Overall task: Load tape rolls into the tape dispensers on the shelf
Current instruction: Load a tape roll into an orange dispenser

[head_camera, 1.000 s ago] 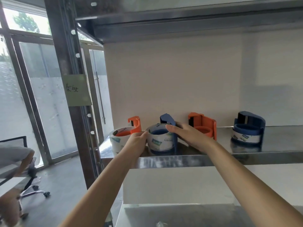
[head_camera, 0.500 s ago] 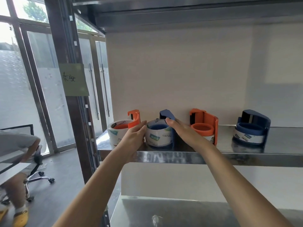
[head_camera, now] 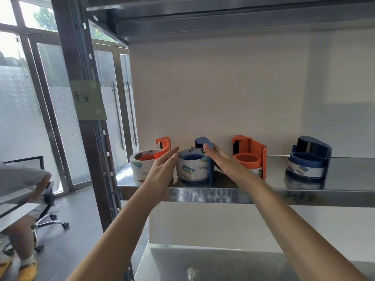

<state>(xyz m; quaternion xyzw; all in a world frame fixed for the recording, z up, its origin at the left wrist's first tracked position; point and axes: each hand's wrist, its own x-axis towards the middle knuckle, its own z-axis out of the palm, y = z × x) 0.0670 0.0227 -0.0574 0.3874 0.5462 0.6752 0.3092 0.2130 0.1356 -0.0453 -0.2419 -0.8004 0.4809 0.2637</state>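
**A:** Fingers?

**B:** Left fingers (head_camera: pixel 171 156) were straight and close together along the left side of the tape roll (head_camera: pixel 192 169). Touching or just off it, couldn't tell. Nothing was gripped. Right fingers (head_camera: pixel 210 148) were also straight, lying on the back wall of the blue dispenser (head_camera: pixel 199 141) without curling round it.

**A:** Hands?

**B:** Left hand (head_camera: pixel 162 173) was left of the blue dispenser and right hand (head_camera: pixel 223 162) was right of it, with the dispenser between them.

**A:** Where was the roll?

**B:** Seated over the blue dispenser's hub, on the shelf (head_camera: pixel 223 195).

**A:** Which step?

**B:** My read is squaring up a roll that was already in. The orange dispenser (head_camera: pixel 163 143) just left of the blue dispenser held a roll. So did the second orange dispenser (head_camera: pixel 249 157) just right of it and the far blue dispenser (head_camera: pixel 310 157) well right of it. All four looked loaded, so the task was near its end.

**A:** Next move?

**B:** Probably a light press to confirm the roll was fully down. After that, a clean release without dragging the dispenser toward the shelf edge.

**A:** Any change from half a second earlier?

**B:** The left hand had cupped the roll and then flattened out. The right fingertips had sat on the roll's top rim and shifted back onto the dispenser wall. Roll and dispenser hadn't moved.
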